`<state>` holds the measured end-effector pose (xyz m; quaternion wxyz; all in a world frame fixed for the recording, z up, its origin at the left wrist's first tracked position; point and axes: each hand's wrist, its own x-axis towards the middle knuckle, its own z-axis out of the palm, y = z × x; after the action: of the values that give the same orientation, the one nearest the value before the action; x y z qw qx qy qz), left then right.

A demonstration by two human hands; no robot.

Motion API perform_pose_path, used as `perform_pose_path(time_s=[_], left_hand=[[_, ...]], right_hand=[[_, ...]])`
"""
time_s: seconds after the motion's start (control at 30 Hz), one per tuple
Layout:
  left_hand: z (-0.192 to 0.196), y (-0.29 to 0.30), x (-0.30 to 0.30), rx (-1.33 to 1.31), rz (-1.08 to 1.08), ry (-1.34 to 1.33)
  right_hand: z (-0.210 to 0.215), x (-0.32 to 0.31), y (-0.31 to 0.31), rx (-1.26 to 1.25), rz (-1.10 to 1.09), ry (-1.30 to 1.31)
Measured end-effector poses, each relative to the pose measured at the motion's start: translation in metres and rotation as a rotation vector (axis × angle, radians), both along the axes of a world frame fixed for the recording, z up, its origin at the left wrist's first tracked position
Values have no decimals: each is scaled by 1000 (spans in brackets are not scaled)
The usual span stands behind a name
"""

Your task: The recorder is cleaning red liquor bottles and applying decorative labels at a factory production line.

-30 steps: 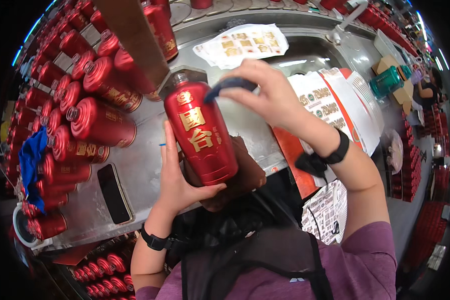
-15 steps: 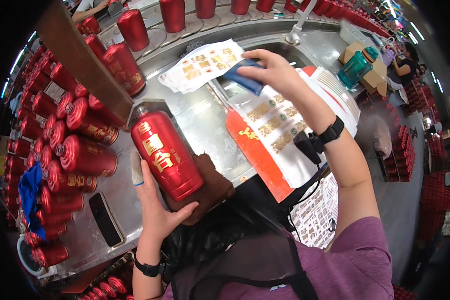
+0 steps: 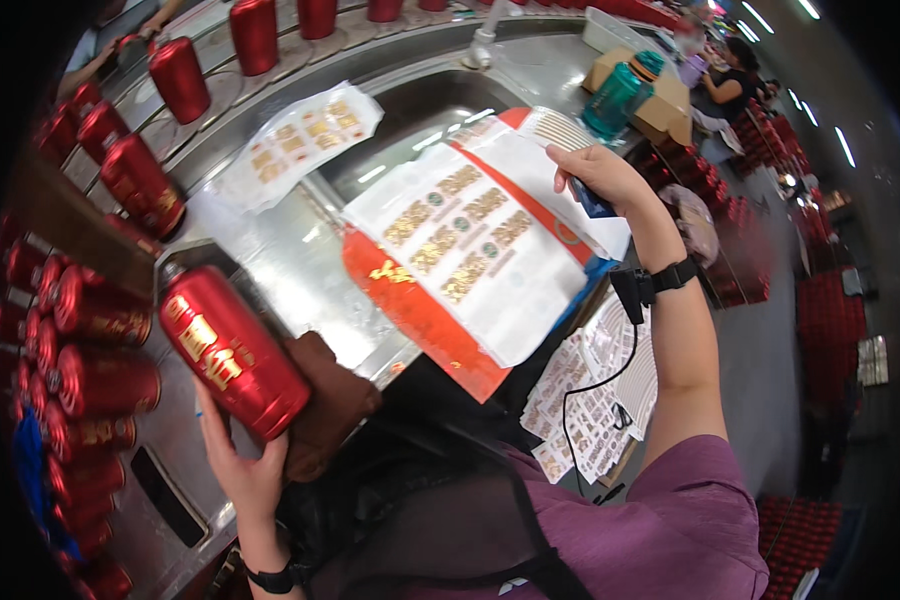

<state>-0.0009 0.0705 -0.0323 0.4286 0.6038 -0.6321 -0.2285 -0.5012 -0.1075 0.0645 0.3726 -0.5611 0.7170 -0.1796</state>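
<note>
My left hand (image 3: 242,470) grips a red bottle with gold characters (image 3: 232,350) from below, holding it tilted over a brown cloth (image 3: 325,405) at the table's near edge. My right hand (image 3: 602,178) is stretched out to the right, closed on a small dark blue object (image 3: 594,203), and rests at the edge of a stack of white sticker sheets with gold labels (image 3: 470,250). A red sheet (image 3: 410,305) lies under that stack.
Many red bottles (image 3: 90,370) lie stacked at the left, and more stand on a conveyor (image 3: 255,35) at the back. Another label sheet (image 3: 295,140) lies on the steel table (image 3: 270,255). A teal bottle (image 3: 618,95) stands on a cardboard box at the right. More sticker sheets (image 3: 595,400) hang below the table edge. A person sits far right.
My left hand has lowered the red bottle toward the left. My right hand moved from the bottle's top out to the right, onto the sticker sheets, still closed on the blue object.
</note>
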Motion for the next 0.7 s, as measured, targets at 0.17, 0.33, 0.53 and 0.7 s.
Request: perform_pose_path(time_s=[0.17, 0.33, 0.53, 0.7], left_hand=[[-9, 1, 0, 11, -24, 107], [-16, 2, 2, 35, -21, 141], [-20, 4, 3, 55, -22, 164], [-24, 4, 1, -6, -21, 162]], right_hand=[[-24, -100, 16, -198, -144, 561], [-67, -166, 47, -164, -281, 506], [-83, -175, 88, -242, -338, 275], [-86, -157, 141, -288, -42, 786]])
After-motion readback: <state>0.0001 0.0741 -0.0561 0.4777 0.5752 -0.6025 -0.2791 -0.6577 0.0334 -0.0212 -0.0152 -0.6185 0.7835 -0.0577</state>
